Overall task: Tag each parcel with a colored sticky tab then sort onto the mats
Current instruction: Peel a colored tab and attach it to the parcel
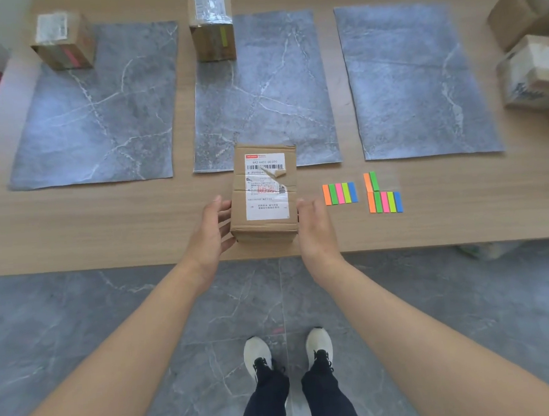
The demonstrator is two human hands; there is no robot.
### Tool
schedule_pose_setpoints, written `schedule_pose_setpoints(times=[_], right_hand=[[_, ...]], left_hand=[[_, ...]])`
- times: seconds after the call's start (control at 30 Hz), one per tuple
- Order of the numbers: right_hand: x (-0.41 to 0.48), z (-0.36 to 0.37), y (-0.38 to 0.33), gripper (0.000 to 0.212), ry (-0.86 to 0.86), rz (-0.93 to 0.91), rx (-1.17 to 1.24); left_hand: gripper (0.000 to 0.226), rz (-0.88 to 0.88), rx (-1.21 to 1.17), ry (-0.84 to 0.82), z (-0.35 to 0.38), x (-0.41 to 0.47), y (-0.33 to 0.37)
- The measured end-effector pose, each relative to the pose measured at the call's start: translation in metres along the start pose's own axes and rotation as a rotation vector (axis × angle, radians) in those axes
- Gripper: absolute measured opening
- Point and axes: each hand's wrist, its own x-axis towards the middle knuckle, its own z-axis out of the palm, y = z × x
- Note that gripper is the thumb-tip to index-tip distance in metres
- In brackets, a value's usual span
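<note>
A cardboard parcel [264, 192] with a white shipping label on top is held at the near edge of the desk [105, 219], in the middle, its far end reaching over the near edge of the middle mat [268, 88]. It is flanked by both hands. The left hand [212, 225] is set against its left side, fingers [226, 216] loosely bent and touching the cardboard, thumb raised. The right hand [316, 227] is laid along its right side with the fingers stretched forward and nothing enclosed; whether it presses the cardboard cannot be told.

Three grey marbled mats are laid side by side across the desk. On the far left corner of the left mat [90, 107] a small box [63, 40] is placed, marked with a pink tab [69, 56]. On the far left corner of the middle mat a taller box [211, 23] is stood, marked with a yellow-green tab [223, 37]. The right mat [413, 78] is seen beyond the tabs.

Just right of the held parcel, two sets of colored sticky tabs are laid flat: a single strip [340, 193] and, further right, a second set [384, 200]. More parcels [530, 69] are stacked at the far right edge.
</note>
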Motion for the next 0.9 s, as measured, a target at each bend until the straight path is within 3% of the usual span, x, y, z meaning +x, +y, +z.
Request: schedule_pose_setpoints(times=[0.3, 0.4, 0.47, 0.6, 0.67, 0.77, 0.9], right_hand=[[0.001, -0.003, 0.003, 0.029, 0.02, 0.001, -0.001], [0.002, -0.007, -0.001, 0.039, 0.038, 0.03, -0.039], [0.006, -0.016, -0.005, 0.034, 0.075, 0.027, -0.067], [0.024, -0.049, -0.014, 0.01, 0.176, -0.08, -0.082], [0.033, -0.069, -0.018, 0.015, 0.196, -0.123, -0.14], [0.049, -0.095, -0.021, 0.024, 0.179, -0.162, -0.247], [0.077, -0.123, -0.015, 0.033, 0.133, -0.189, -0.458]], left_hand=[[0.037, 0.009, 0.02, -0.018, 0.003, -0.009, -0.003], [0.045, 0.02, 0.076, 0.005, 0.004, -0.011, -0.001], [0.054, 0.04, 0.139, 0.052, 0.005, -0.01, 0.005], [0.039, 0.261, 0.268, 0.091, 0.018, -0.015, 0.033], [0.035, 0.38, 0.28, 0.088, 0.032, -0.019, 0.051], [0.056, 0.506, 0.283, 0.033, 0.063, -0.022, 0.07], [0.062, 0.53, 0.261, -0.084, 0.113, -0.016, 0.072]])
